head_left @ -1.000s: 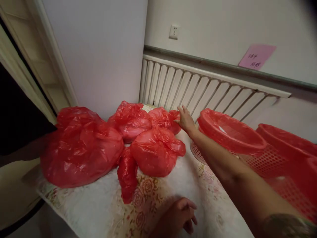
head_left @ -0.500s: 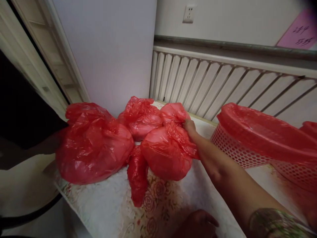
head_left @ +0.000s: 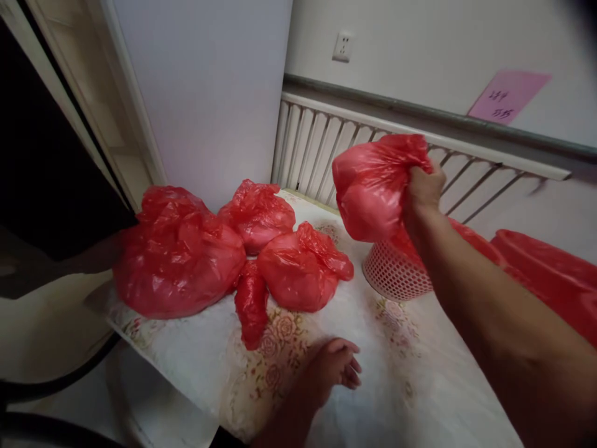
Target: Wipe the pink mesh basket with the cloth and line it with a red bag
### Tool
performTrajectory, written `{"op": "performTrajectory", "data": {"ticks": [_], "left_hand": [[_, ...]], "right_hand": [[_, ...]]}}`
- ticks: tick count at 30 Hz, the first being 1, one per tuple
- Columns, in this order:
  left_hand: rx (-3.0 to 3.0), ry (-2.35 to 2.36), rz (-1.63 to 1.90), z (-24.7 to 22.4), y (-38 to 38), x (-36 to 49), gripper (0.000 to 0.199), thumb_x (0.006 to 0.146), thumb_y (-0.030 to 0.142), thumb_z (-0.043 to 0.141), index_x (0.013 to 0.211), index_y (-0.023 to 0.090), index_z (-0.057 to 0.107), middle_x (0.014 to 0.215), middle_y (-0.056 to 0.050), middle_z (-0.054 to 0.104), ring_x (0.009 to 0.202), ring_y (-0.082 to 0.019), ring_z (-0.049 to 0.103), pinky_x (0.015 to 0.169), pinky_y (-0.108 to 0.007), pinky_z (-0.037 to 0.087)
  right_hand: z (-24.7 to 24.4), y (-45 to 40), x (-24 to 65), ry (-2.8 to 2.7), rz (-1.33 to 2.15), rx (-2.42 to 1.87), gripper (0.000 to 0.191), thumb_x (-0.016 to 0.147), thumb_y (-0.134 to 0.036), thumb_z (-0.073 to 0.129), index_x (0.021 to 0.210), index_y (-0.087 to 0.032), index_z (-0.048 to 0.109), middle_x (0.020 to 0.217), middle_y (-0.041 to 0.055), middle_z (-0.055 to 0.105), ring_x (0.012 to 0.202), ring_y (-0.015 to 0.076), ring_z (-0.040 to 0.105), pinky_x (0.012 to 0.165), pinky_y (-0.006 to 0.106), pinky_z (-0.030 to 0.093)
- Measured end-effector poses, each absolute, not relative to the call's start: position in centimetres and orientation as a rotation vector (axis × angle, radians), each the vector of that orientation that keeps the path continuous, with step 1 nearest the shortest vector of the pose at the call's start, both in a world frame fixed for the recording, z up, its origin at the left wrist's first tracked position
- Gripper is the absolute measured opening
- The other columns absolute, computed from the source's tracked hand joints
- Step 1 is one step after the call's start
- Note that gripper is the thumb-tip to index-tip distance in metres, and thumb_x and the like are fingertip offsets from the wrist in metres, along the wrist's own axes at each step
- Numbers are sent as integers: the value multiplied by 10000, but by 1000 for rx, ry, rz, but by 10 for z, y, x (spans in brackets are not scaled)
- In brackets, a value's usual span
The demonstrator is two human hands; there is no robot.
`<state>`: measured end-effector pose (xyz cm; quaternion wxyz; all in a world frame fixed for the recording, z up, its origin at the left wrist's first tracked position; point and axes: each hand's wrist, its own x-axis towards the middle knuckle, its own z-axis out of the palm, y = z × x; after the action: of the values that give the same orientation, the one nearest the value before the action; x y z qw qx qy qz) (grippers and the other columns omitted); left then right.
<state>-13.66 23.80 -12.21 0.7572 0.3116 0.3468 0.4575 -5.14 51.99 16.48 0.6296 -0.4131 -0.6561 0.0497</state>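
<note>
My right hand point(head_left: 424, 190) is closed round the gathered neck of a red plastic bag point(head_left: 373, 186), raised above the table and in front of the lined basket at the right. What fills the bag is hidden. My left hand point(head_left: 336, 364) is over the flowered tablecloth with fingers loosely curled and apart, holding nothing. Beyond it stand a round red bag point(head_left: 301, 270), another red bag point(head_left: 259, 218) behind that, and a large red bag point(head_left: 181, 261) at the left. A narrow, twisted red bag point(head_left: 252, 305) lies between them.
White perforated baskets point(head_left: 396, 274) lined with red bags stand at the right. Behind the table point(head_left: 186, 367) are a radiator point(head_left: 317, 137) and a tall pale panel point(head_left: 205, 93). At the left, another person's black sleeve point(head_left: 60, 180) comes close to the large bag.
My right hand has lifted a red bag from the back of the group and carried it up and right. My left hand has come further into view. The view has shifted right.
</note>
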Motion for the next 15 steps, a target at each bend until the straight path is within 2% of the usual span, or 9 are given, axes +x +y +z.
{"op": "performTrajectory", "data": {"ticks": [4,7,10,15], "left_hand": [[687,768,963,-114,231,-137,445,697,462,633,986,138,539,790,-33,618,599,-135,609,626,-302,450],[724,720,915,-111,223,-133,479,674,485,679,976,142,534,807,-42,618,618,-152,626,634,-322,461],[795,603,723,-114,214,-123,523,624,525,747,939,158,549,775,-42,614,600,-176,630,602,-349,471],[937,330,227,-123,198,-95,648,499,603,848,942,207,590,783,-49,641,568,-222,643,564,-410,485]], "right_hand": [[173,415,-18,-1352,334,-883,364,796,-204,529,1116,-44,598,965,98,650,690,87,546,643,218,437],[160,342,7,-1312,386,-1050,333,742,-234,608,1051,-119,658,863,53,663,628,102,546,575,218,429],[140,296,29,-1354,468,-1223,308,720,-296,642,1002,-181,686,827,39,682,643,150,595,526,228,427],[107,258,54,-1407,460,-1307,318,699,-413,695,971,-247,699,900,26,706,783,224,659,665,328,521]]}}
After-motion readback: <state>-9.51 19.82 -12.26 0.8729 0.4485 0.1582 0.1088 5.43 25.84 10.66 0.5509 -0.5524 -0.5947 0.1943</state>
